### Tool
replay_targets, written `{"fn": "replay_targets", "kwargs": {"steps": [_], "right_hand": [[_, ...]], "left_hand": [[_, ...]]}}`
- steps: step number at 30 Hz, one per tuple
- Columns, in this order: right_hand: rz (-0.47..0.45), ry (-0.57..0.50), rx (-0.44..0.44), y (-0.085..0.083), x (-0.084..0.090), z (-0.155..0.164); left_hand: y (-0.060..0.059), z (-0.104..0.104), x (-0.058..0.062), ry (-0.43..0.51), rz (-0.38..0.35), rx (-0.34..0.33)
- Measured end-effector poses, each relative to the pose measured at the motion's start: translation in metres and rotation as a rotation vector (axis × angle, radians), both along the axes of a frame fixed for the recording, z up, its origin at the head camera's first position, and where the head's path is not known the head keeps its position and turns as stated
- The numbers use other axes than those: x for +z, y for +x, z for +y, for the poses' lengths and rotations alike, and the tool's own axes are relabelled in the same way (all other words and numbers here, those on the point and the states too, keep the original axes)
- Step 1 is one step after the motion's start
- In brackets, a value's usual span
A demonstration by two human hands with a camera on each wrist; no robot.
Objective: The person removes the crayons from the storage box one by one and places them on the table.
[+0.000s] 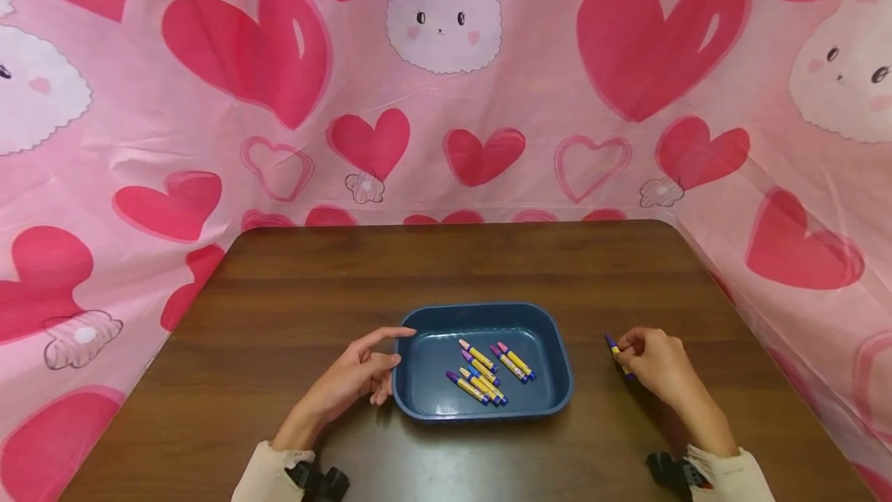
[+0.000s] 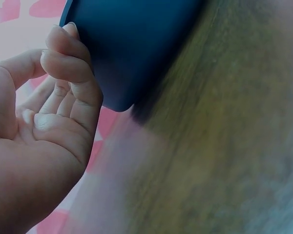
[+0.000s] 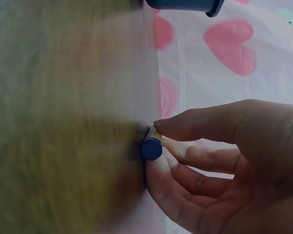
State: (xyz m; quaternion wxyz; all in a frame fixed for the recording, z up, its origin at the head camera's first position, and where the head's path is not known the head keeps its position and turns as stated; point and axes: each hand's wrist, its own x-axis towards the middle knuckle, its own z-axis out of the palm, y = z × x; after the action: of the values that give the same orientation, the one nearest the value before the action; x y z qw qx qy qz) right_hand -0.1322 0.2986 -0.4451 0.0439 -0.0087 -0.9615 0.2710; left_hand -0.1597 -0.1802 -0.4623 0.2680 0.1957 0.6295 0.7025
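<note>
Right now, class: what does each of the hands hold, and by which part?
The right hand pinches a blue crayon along its shaft, one end poking out. The left hand holds nothing; it rests beside the blue tray.

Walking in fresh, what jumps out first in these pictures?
The loud pink backdrop of red hearts and white bunnies wraps round the back and sides of a dark wooden table. At the table's middle sits a dark blue tray holding several yellow-wrapped crayons. The left hand touches the tray's left rim with its fingers loose, while the right hand, to the tray's right, pinches a blue crayon against the tabletop.
</note>
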Motion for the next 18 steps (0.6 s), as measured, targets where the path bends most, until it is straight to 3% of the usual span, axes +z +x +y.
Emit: {"fn": "replay_targets", "kwargs": {"steps": [6,18], "right_hand": [[-0.014,-0.006,-0.015,0.0042,0.0,0.0019],[0.021,-0.007,-0.025,0.0001,-0.0025,0.002]], "left_hand": [[-0.0005,0.0032,-0.0018,0.024,-0.031,-0.009],[0.0001,0.0011,-0.0017,0.029,-0.02,0.011]]}}
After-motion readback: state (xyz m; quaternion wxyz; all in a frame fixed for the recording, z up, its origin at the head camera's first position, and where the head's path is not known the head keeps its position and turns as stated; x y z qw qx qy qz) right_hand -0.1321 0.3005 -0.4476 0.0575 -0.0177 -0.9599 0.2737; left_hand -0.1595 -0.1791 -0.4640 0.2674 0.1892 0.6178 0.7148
